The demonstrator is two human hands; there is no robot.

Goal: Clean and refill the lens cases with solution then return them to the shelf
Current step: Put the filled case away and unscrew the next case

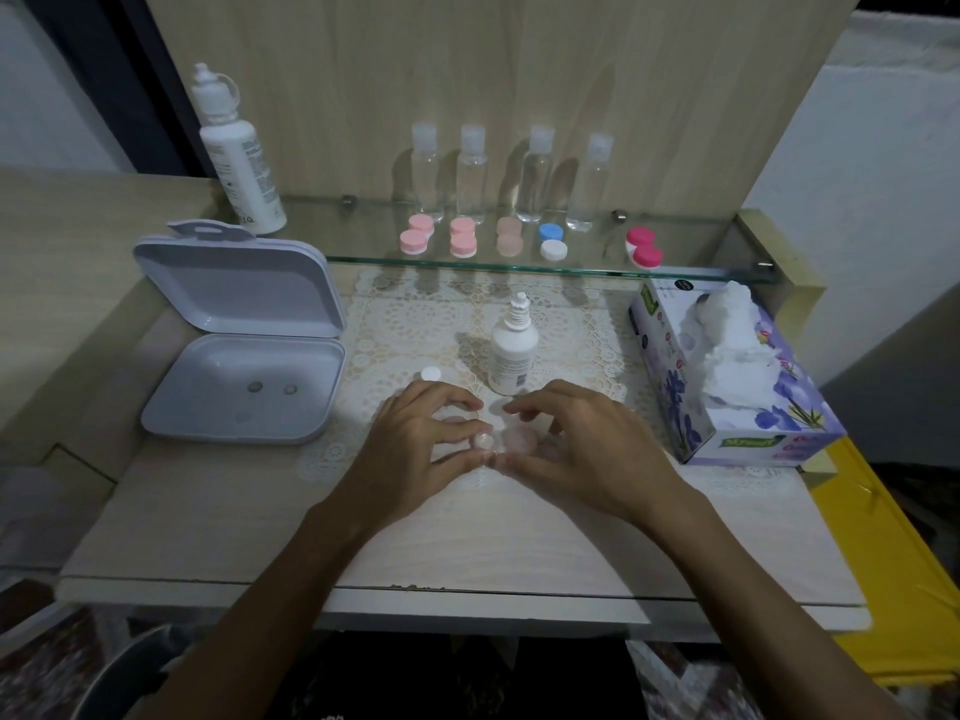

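Observation:
A pale pink lens case (521, 442) lies on the lace mat (415, 324) between both hands. My left hand (415, 444) pinches its left end with thumb and fingers. My right hand (587, 449) curls its thumb and fingers round the right well. Just behind stands the small white solution bottle (511, 356) with its nozzle uncapped, and its white cap (430, 374) lies to the left. On the glass shelf (363, 252) sit several lens cases: two pink (415, 237) (463, 237), a pale pink (509, 237), a blue and white (551, 242) and a magenta one (644, 247).
Several clear bottles (535, 174) stand at the back of the shelf, and a large white bottle (236, 153) at its left end. An open white box (244, 387) sits left of the mat, a tissue box (727, 376) on the right.

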